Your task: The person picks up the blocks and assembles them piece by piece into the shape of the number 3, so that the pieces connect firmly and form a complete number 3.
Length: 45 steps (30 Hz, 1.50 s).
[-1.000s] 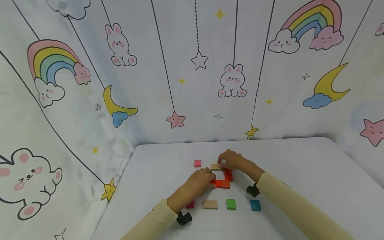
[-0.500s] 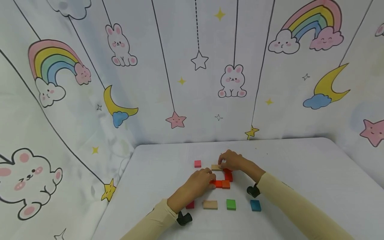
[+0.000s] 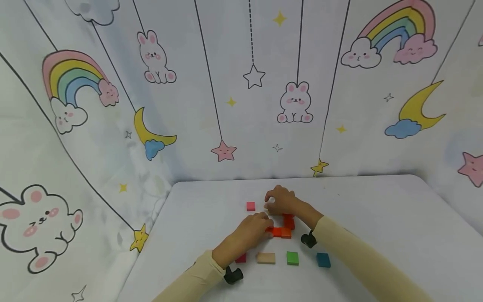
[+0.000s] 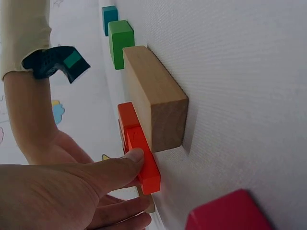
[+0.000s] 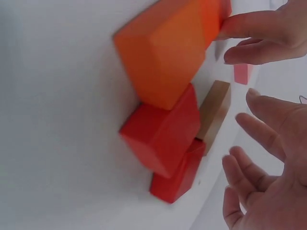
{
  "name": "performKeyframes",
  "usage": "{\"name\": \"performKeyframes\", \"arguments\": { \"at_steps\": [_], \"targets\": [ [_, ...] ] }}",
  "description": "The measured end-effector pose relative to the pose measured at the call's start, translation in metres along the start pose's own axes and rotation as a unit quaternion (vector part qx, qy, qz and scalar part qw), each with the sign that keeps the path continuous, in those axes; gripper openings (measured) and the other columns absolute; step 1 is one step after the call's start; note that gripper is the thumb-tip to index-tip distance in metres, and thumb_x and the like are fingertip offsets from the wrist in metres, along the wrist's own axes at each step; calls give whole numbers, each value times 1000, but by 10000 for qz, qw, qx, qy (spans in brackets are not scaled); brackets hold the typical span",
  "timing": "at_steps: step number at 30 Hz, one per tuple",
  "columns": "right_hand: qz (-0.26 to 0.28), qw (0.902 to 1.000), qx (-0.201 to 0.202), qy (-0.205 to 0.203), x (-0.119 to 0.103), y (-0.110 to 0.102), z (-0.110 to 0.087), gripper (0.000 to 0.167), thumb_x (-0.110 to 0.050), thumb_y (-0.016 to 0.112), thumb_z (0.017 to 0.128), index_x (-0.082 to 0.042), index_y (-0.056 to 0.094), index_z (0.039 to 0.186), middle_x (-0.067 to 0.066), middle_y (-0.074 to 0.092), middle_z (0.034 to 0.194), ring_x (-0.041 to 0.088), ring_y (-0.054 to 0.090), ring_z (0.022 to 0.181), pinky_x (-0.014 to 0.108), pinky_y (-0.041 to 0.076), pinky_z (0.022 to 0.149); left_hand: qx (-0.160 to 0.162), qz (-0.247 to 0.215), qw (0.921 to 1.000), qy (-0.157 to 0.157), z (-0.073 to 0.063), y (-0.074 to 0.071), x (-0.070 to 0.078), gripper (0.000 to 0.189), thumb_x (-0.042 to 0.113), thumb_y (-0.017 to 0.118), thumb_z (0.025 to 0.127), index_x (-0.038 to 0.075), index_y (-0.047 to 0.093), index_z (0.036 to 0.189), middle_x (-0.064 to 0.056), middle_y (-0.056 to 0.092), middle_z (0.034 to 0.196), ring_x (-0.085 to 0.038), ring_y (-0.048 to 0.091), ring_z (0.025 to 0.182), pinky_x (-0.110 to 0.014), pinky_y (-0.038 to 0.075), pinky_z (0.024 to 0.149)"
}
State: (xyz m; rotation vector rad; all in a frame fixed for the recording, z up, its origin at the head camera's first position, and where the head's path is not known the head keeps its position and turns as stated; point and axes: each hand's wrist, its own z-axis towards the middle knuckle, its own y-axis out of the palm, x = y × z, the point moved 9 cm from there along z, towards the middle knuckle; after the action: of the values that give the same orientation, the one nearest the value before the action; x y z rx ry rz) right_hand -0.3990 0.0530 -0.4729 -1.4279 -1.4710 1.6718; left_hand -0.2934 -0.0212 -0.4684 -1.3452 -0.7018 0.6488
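My left hand (image 3: 249, 230) pinches a red-orange block (image 4: 144, 165) near its end, thumb on the near face and fingers beyond. That block lies in line against an orange block (image 5: 165, 57). A red block (image 5: 165, 127) touches the orange one at a corner, and a second red block (image 5: 180, 172) sits against it farther back. Beside these lies a plain wooden block (image 5: 216, 108), partly hidden under my right hand (image 3: 283, 201) in the head view. The right hand hovers there with fingers spread and loosely bent, holding nothing. A pink block (image 3: 250, 206) lies left of it.
Along the near side of the white table (image 3: 370, 218) lie a crimson block (image 3: 240, 258), partly behind the left wrist, another wooden block (image 3: 266, 258), a green block (image 3: 292, 258) and a blue block (image 3: 323, 259). A printed curtain (image 3: 188, 105) stands behind the table.
My right hand has moved left, from the red blocks' corner to over the wooden block, fingers now spread wider. The left hand keeps its place on the red-orange block. The head view shifts slightly.
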Motion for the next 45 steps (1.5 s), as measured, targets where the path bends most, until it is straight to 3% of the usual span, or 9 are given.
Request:
{"name": "performKeyframes", "arguments": {
  "at_steps": [8, 16, 28, 35, 45],
  "targets": [
    [-328, 9991, -117, -251, -20, 4, 13, 19, -32, 74, 100, -25, 77, 117, 12, 62, 129, 30, 57, 119, 63, 45, 106, -56, -58, 10000, -14, 1, 4, -1, 21, 30, 81, 95, 20, 78, 114, 2, 72, 110, -12, 66, 95, -24, 56, 84],
    [-264, 9982, -199, -499, -40, 5, 15, 23, -31, 75, 99, -21, 76, 120, 13, 63, 128, 31, 57, 120, 64, 45, 106, 6, -51, 10000, 3, 2, 3, -2, 20, 29, 81, 95, 20, 79, 112, 4, 72, 105, -11, 64, 89, -22, 54, 80],
    [-71, 9984, -213, -522, -40, 13, 17, 17, -27, 70, 103, -19, 74, 117, 15, 60, 127, 31, 57, 116, 65, 44, 105, 63, 4, 10000, 16, 2, 5, -3, 22, 30, 81, 95, 19, 80, 115, 4, 73, 109, -9, 66, 94, -22, 55, 81],
    [187, 9989, -302, -303, -39, 11, 15, 16, -28, 68, 104, -20, 75, 117, 15, 59, 134, 32, 55, 125, 73, 36, 112, 78, 55, 9999, 32, 1, 4, -2, 22, 30, 81, 95, 20, 79, 115, 4, 72, 110, -10, 67, 96, -22, 56, 82],
    [443, 9984, -217, -279, -41, 12, 14, 15, -23, 66, 103, -18, 76, 113, 15, 61, 131, 32, 55, 122, 76, 33, 111, 36, 31, 10000, -68, 1, 4, -2, 23, 30, 81, 95, 20, 79, 116, 4, 72, 111, -11, 68, 97, -23, 57, 84]
  ]
}}
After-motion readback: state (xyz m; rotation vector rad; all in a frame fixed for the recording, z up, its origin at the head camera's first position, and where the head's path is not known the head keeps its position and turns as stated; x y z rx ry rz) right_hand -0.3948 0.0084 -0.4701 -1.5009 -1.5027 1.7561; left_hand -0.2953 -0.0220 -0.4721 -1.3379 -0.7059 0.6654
